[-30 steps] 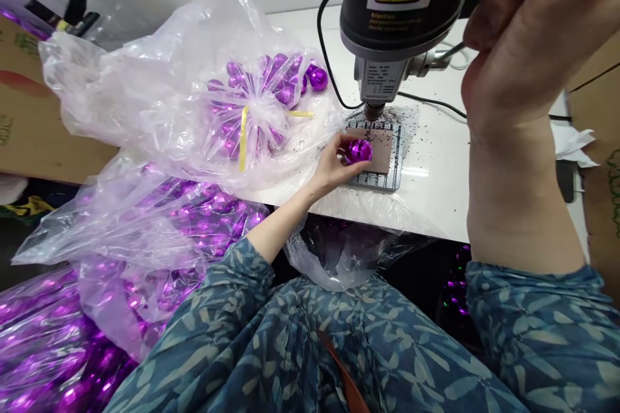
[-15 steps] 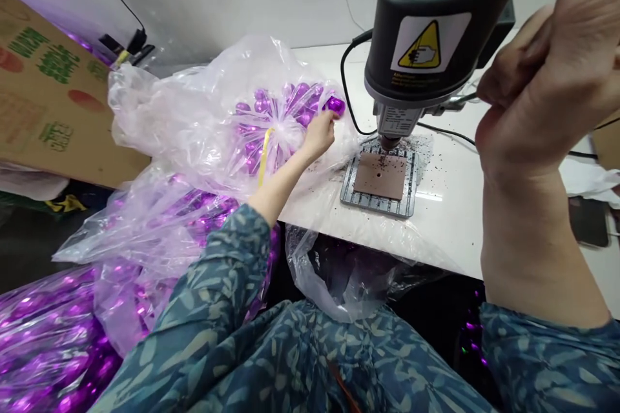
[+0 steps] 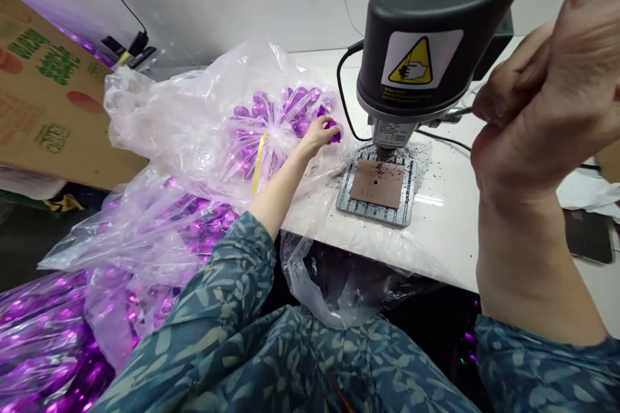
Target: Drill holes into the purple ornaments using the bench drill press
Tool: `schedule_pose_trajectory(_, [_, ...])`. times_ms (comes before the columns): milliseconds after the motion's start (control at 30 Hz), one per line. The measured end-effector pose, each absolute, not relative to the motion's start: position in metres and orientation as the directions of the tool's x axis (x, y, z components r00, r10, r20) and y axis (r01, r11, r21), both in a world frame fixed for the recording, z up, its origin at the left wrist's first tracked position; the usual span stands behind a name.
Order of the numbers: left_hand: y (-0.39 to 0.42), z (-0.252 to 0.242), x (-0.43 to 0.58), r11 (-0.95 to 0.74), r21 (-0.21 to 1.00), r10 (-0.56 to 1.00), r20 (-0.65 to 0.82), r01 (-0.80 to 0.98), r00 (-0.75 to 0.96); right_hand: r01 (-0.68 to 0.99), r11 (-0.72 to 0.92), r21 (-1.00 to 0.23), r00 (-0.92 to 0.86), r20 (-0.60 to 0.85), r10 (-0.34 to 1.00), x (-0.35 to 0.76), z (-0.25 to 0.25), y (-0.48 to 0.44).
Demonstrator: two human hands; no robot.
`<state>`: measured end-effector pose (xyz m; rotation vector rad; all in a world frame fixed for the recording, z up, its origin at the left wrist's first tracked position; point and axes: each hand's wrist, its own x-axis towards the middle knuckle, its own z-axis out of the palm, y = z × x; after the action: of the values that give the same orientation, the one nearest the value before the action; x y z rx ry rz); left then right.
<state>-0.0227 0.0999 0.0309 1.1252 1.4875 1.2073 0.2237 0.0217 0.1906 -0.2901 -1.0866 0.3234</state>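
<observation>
My left hand point(image 3: 317, 135) pinches a shiny purple ball point(image 3: 334, 132) at the right side of a clear plastic bag point(image 3: 194, 103). More purple balls point(image 3: 300, 103) lie in that bag, around a gathered middle with a yellow strip point(image 3: 259, 161). My right hand point(image 3: 547, 84), raised at the right, is closed around the end of the drill press lever point(image 3: 458, 115); the fist hides its grip. Beneath the black drill press head point(image 3: 436, 26) a brown board point(image 3: 378, 184) with a small dark hole lies on the slotted metal base point(image 3: 346, 201).
Dark shavings point(image 3: 421, 161) are scattered around the base. A black cable point(image 3: 341, 90) loops beside the press. Bags of purple balls point(image 3: 53, 335) fill the lower left, below a cardboard box point(image 3: 58, 97). A phone point(image 3: 588, 235) lies at right. Plastic film point(image 3: 310, 290) hangs over the table edge.
My left hand has come slightly nearer to me with the purple ball, which is now turned differently and more covered by the fingers. My right hand stays on the lever. The view has shifted slightly.
</observation>
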Motion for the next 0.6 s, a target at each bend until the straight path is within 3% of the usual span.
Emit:
schedule_pose_trajectory(100, [0.043, 0.041, -0.024, 0.138, 0.989, 0.965, -0.147, -0.055, -0.217, -0.118, 0.921, -0.372, 0.461, 0.801, 0.383, 0.223, 0.189, 0.031])
schedule_pose_trajectory(267, [-0.018, 0.031, 0.0, 0.049, 0.975, 0.991, -0.075, -0.217, -0.112, -0.117, 0.932, -0.344, 0.466, 0.81, 0.358, 0.219, 0.189, 0.039])
schedule_pose_trajectory(367, [-0.024, 0.01, 0.02, 0.004, 0.976, 0.998, -0.019, -0.216, -0.068, -0.133, 0.931, -0.339, 0.44, 0.822, 0.362, 0.218, 0.192, 0.029])
schedule_pose_trajectory(600, [-0.01, -0.019, 0.044, -0.052, 0.993, 0.998, 0.049, -0.102, -0.026, -0.044, 0.863, -0.504, 0.345, 0.803, 0.486, 0.22, 0.199, 0.005])
